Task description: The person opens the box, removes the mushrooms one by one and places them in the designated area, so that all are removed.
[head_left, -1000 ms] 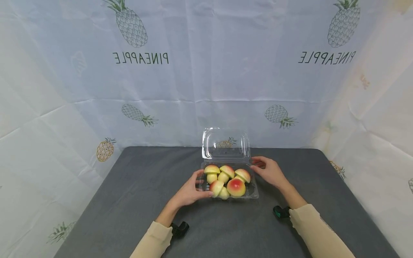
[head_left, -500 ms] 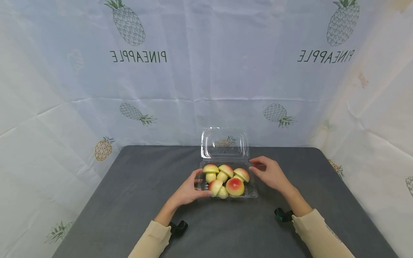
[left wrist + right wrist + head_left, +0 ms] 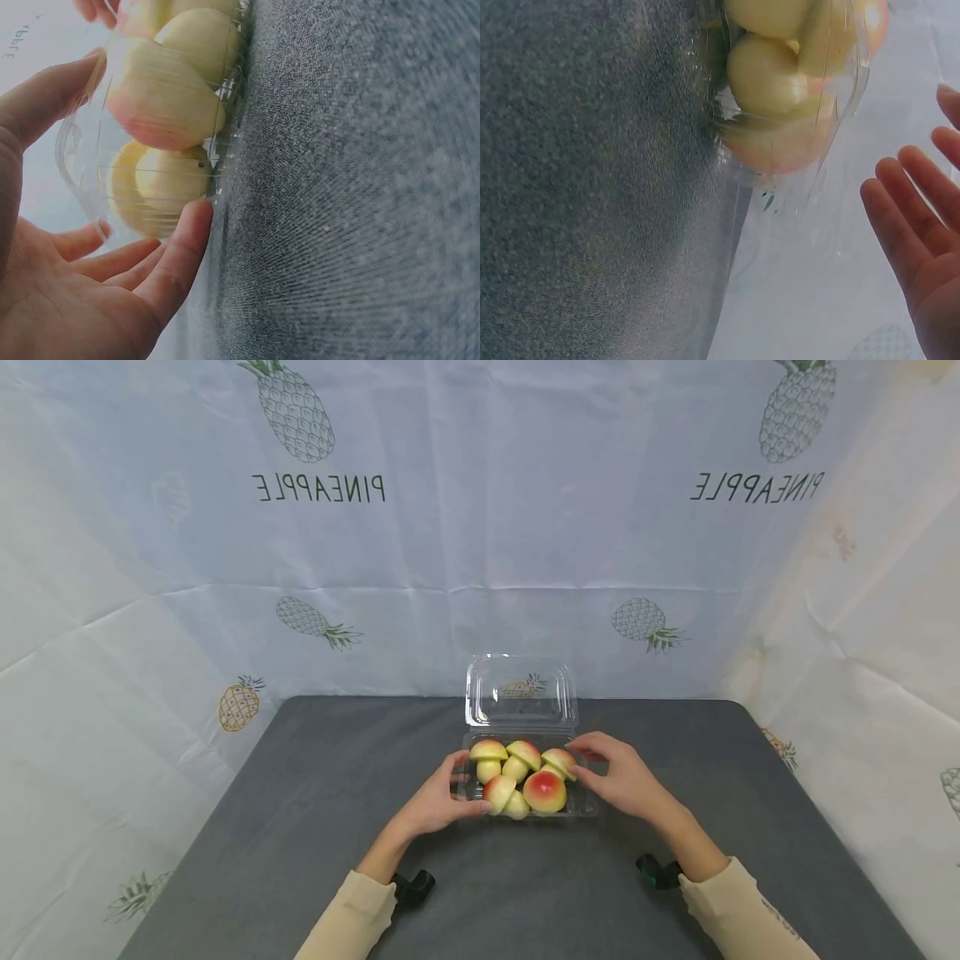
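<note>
A clear plastic clamshell container rests on the dark table with its lid standing up at the back. Several mushroom-shaped pieces with red-and-yellow caps and pale stems fill it in two rows. My left hand grips the container's left end, thumb at the front rim and fingers along the side wall; the left wrist view shows the fingertips against the plastic. At the other end, my right hand hovers beside the rear right mushroom piece. In the right wrist view its fingers are extended, apart from the container.
A dark grey cloth covers the table. Behind it and at both sides hangs a white curtain printed with pineapples. Each wrist carries a small black device, one on the left and one on the right.
My right hand has shifted slightly left, from the container's right rear corner to over its right edge by the mushroom piece. The left hand keeps its grip, and the container stays put.
</note>
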The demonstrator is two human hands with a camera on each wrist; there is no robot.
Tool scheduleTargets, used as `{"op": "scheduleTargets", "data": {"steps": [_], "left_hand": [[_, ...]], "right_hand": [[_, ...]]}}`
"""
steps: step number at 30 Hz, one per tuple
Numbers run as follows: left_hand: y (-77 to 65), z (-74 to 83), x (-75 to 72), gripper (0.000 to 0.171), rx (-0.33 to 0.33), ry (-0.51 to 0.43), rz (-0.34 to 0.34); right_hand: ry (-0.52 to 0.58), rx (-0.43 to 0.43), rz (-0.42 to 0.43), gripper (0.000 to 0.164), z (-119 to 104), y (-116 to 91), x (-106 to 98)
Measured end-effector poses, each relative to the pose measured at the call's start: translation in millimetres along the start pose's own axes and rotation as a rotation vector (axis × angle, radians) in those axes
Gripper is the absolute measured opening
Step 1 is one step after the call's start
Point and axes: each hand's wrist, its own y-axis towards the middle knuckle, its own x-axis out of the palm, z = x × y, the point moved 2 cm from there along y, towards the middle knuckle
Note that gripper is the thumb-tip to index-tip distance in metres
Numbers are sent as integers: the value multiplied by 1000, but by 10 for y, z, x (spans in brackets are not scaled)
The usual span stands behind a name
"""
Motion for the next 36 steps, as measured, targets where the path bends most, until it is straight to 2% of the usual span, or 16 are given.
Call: {"op": "scheduleTargets", "data": {"steps": [11,19,24,36], "left_hand": [[-17,32,-1,96,5,-17,8],[8,18,-16,98,0,-5,7],[11,11,-19,100,-6,-1,-2],[-8,5,4,98,15,-28,-4]], "right_hand": [[-21,-112,-60,35,-106,-27,104],[-85,-115,-130,36,-142,-49,155],[-110,-155,-141,38,-151,-54,199],[-134,-138,-164,34,-122,-36,339]]}}
